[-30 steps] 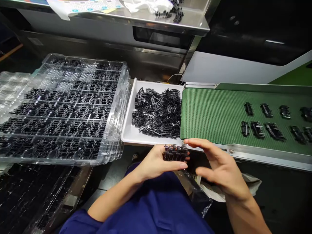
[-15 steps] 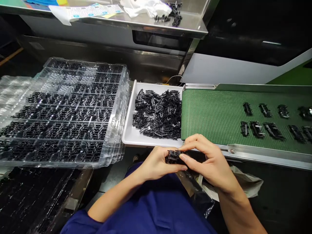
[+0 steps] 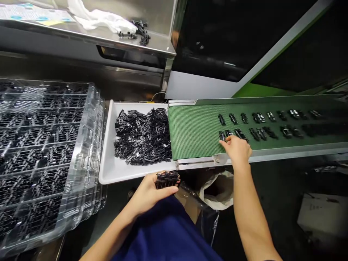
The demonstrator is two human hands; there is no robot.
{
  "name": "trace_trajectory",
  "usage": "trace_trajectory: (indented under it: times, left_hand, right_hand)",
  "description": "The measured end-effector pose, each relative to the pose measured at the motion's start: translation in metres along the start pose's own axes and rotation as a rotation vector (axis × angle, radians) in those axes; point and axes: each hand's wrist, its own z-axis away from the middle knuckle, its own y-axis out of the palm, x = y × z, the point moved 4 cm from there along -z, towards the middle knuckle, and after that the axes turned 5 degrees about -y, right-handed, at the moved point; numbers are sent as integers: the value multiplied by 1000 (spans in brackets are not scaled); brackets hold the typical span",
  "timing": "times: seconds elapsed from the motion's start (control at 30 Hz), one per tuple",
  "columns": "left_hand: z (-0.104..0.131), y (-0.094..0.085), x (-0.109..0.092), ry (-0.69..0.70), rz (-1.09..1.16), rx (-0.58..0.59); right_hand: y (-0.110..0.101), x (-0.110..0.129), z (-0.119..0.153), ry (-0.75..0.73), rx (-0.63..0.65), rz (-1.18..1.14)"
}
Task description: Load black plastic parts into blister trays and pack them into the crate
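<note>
My left hand (image 3: 148,194) is closed around a small stack of black plastic parts (image 3: 167,180), held in front of the white tray's near corner. Over on the green conveyor belt (image 3: 193,127), my right hand (image 3: 237,148) reaches down with thumb and fingertips closing on a black plastic part (image 3: 222,135) in the near row. Its fingers partly cover the neighbouring parts. More such parts lie along the belt in two rows, blurring into the dark at the far right.
A white tray (image 3: 107,159) heaped with loose black parts (image 3: 144,136) adjoins the belt's left end. Stacked clear compartment trays (image 3: 78,174) filled with parts stand at left. Above is a metal shelf (image 3: 160,40) bearing a white cloth (image 3: 100,20). An open bag (image 3: 217,204) sits below the belt.
My right hand has left the stack at my left hand and moved right onto the belt. The view has swung right, and more of the belt shows.
</note>
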Motion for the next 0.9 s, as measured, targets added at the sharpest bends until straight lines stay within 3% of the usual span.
trace_trajectory:
  times: [0.1,0.2,0.27,0.37,0.47,0.57,0.7,0.9]
  left_hand:
    - [-4,7,-5,-96,237,1]
    - [-8,5,-10,-152,471,-66]
    - [-10,2,-9,-208,634,-73]
    - [-9,4,-5,-329,798,50]
    - [-5,10,-3,-360,857,182]
    - [-1,15,-2,-321,877,185]
    - [3,13,-2,-245,801,31]
    - [7,9,-3,-169,814,-32]
  right_hand:
    - [4,-13,-20,-23,49,-16]
    - [-5,2,-4,-174,86,-113]
    - [-18,26,25,-424,145,-313]
    - [-45,68,83,-950,266,-665]
    - [-61,96,121,-1247,276,-704]
    - [-62,110,132,-1345,230,-644]
    - [-54,114,133,-1374,294,-658]
    - [-32,108,133,-1221,448,-869]
